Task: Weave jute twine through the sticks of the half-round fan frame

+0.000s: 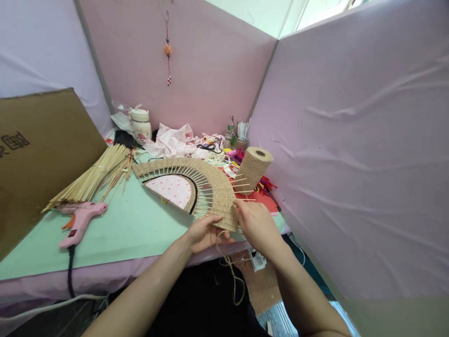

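Fan [221, 193] is in both hands right at the near edge of the counter [140, 238], its lower end sticking out a bit past it. Left hand [206, 235] has its fingers gripping that end, thumb on top and the rest underneath. Right hand [257, 225] has its fingers curled shut at the outer rim by the bare spokes; can't tell what's pinched in them. A loose cord [234, 281] dangles just beside the left hand.

Going outward, the twine cone [255, 168] leans just past the spokes, so it's pretty tight on that side. Way more room on the left: bare green counter between the fan and the glue gun [82, 220], with a stick bundle [94, 177] behind the gun. At the back there's a cup [241, 144] full of white sticks, a jar [228, 139] beside it with a green sprig, and a bottle [141, 125] with its lid on.
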Demonstrator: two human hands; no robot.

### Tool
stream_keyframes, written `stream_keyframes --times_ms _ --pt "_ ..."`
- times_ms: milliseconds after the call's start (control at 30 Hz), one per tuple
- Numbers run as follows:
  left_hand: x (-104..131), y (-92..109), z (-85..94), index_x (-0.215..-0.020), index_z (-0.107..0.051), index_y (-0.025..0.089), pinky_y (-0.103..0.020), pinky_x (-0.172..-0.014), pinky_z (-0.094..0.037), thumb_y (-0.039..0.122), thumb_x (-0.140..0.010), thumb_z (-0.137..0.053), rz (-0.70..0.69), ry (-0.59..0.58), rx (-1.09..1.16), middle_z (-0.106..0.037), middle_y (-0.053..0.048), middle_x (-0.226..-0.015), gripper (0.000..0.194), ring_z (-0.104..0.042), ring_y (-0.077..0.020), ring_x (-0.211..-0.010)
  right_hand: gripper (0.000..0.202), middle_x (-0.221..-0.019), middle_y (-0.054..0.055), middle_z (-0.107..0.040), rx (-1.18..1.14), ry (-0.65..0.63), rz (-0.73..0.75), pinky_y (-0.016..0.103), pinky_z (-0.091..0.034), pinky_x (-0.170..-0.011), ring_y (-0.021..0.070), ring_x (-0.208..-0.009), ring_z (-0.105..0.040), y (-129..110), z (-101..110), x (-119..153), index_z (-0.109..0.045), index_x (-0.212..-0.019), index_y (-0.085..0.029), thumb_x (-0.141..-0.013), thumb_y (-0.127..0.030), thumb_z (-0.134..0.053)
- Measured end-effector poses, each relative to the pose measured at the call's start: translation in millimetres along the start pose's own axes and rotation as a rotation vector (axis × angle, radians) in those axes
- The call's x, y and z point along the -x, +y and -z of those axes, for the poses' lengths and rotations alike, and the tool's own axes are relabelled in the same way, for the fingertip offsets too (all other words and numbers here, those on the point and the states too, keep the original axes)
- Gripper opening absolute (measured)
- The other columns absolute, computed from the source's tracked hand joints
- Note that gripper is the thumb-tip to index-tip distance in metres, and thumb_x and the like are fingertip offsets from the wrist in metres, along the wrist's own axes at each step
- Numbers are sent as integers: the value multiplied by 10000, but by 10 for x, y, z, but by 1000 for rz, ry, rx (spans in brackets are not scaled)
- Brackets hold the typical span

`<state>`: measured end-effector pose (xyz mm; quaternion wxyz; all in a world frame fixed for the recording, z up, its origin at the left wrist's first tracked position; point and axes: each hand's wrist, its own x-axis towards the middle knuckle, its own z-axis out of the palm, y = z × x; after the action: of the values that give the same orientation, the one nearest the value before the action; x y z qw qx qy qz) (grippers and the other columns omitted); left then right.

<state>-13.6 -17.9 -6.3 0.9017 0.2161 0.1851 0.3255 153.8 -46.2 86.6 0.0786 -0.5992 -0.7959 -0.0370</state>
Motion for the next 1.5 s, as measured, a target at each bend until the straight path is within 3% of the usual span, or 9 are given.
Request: stream_keyframes --times_ms 200,367,533,933,1100,1167,1300,1400,1500 --pt "15 9 -49 -886 -667 106 -428 -724 -563 185 -835 -581 -10 49 -5 -705 -93 -758 127 -639 -175 -571 327 -1086 118 -691 -27 172 -118 350 -391 -836 253 -988 -610 105 28 178 -606 -1155 -143 -910 -129 -390" --pt "31 10 -55 -941 -680 95 -423 -741 -564 196 -851 -555 -3 29 -10 -706 -104 -790 184 -634 -168 -584 307 -1015 89 -698 -66 94 51 350 -373 -854 232 -950 -582 2 -106 246 -639 -1084 -170 -895 -92 -408" --pt "25 6 -36 -936 -676 99 -427 -741 -567 199 -841 -578 -10 34 -15 -699 -96 -786 169 -613 -151 -565 287 -1025 92 -690 -103 238 21 340 -364 -848 225 -959 -575 120 -139 252 -628 -1116 -161 -918 -121 -425" --pt "38 -4 -14 -945 -652 133 -455 -737 -561 206 -848 -574 19 39 -44 -635 -7 -710 145 -413 -48 -430 145 -823 25 -688 -168 88 117 307 -366 -728 186 -803 -586 202 -164 79 -690 -852 -213 -917 -238 -563" --pt "33 -4 -29 -918 -666 111 -407 -757 -546 217 -811 -630 -12 59 -56 -614 -3 -683 155 -375 -37 -441 166 -1007 81 -672 -338 369 92 324 -417 -847 203 -947 -581 135 -3 402 -648 -972 -184 -946 -261 -503" --pt "34 -6 -43 -900 -674 106 -390 -774 -535 227 -797 -646 -35 53 -73 -630 -18 -703 161 -388 -42 -452 182 -892 50 -667 -458 283 61 291 -434 -772 173 -843 -590 49 14 592 -631 -879 -196 -952 -284 -489" --pt "29 -16 -65 -886 -695 122 -363 -807 -505 230 -796 -643 -84 34 -93 -648 -26 -729 150 -408 -54 -474 249 -711 6 -637 -643 -105 -55 270 -431 -653 156 -685 -583 -96 -203 798 -589 -700 -204 -902 -345 -557" --pt "2 -28 -59 -861 -711 133 -325 -817 -473 235 -801 -629 -140 24 -123 -669 -46 -755 144 -533 -116 -601 144 -906 52 -679 -835 -32 -241 313 -475 -752 199 -828 -627 -136 -477 718 -637 -895 -198 -837 -328 -614" --pt "-29 -41 -24 -927 -722 140 -325 -839 -444 236 -801 -619 -175 -6 -156 -710 -90 -894 189 -620 -204 -844 307 -1098 81 -663 -1192 63 -297 356 -473 -895 221 -1023 -615 -197 -712 563 -613 -1096 -208 -813 -327 -621"
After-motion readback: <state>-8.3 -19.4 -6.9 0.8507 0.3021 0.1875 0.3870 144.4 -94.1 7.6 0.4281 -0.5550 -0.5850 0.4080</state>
